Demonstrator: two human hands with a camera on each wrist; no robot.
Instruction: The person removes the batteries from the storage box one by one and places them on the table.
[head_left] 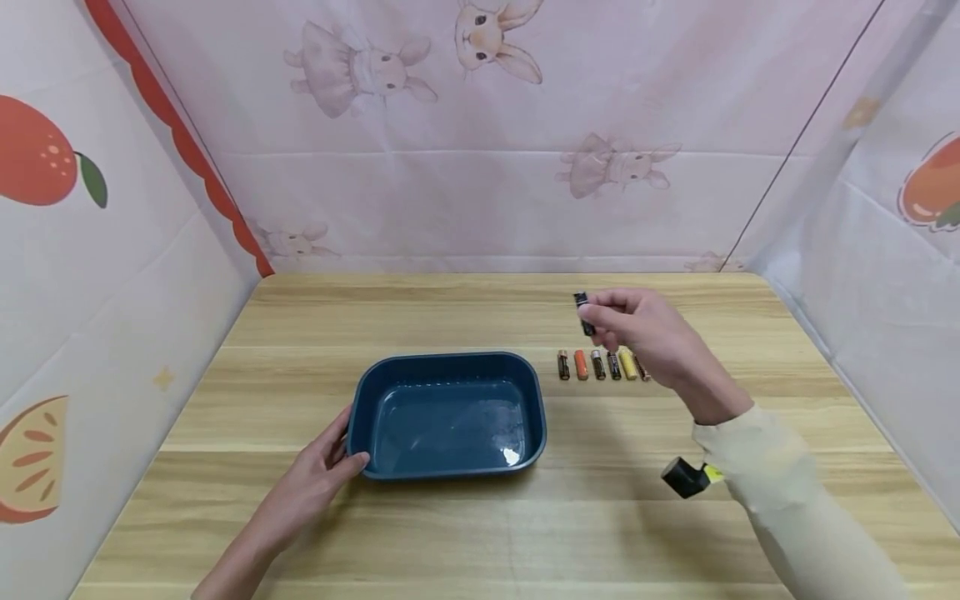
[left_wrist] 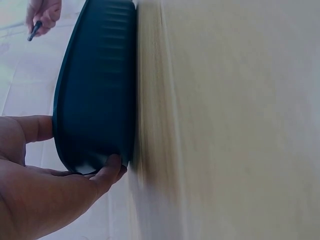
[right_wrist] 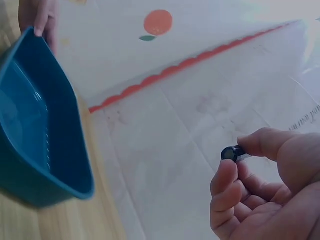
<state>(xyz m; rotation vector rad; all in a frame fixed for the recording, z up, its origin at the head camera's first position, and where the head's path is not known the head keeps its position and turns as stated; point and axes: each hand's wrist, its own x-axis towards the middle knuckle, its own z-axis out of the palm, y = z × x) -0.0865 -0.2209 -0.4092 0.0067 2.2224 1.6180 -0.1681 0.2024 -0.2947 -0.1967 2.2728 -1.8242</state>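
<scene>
A dark blue rectangular plastic basin (head_left: 450,477) stands on the table, and nothing lies inside it. At its left end my left hand (head_left: 318,475) grips the wall, thumb at the rim and fingers along the outside, as the left wrist view also shows. My right hand (head_left: 648,333) is raised off the table and pinches a black battery (head_left: 586,315) between thumb and fingers. The right wrist view shows one round end of this battery (right_wrist: 230,154). Below that hand several batteries (head_left: 597,365) lie side by side in a row, black, orange and yellow; the wrist partly hides the rightmost.
The wooden table (head_left: 465,542) meets a pink-white printed backdrop (head_left: 480,208) at the back, with similar sheets on both sides. A black device (head_left: 685,477) with a yellow strip is at the right sleeve (head_left: 787,475).
</scene>
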